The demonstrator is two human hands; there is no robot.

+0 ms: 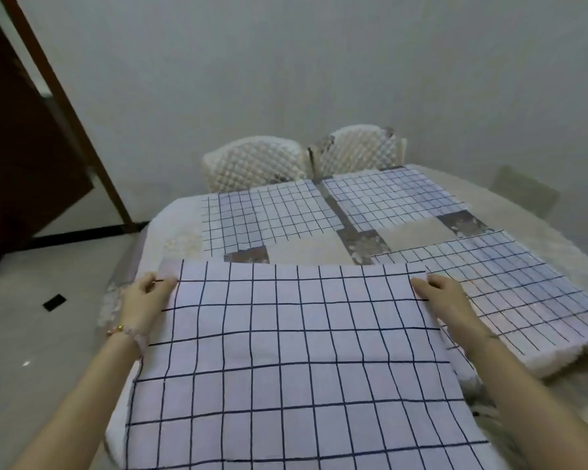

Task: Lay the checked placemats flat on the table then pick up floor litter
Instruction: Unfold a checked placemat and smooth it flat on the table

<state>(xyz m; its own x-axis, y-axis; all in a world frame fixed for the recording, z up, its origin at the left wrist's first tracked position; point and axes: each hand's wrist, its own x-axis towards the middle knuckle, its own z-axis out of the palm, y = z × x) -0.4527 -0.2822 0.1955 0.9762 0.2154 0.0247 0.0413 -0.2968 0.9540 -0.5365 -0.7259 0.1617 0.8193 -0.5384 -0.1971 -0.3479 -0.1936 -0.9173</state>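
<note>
A white placemat with a dark blue grid (296,361) is stretched in front of me above the near left part of the table (319,247). My left hand (146,298) pinches its far left corner and my right hand (445,296) pinches its far right corner. Three more checked placemats lie flat on the table: one at the far left (265,215), one at the far right (391,195), one at the near right (516,290). On the floor to the left lie a small black piece (54,302) and a tiny white scrap (25,363).
Two white quilted chairs, the left one (252,164) and the right one (360,149), stand at the table's far end against the wall. A dark wooden door (21,144) stands open at the left. Pale floor (31,334) runs along the table's left side.
</note>
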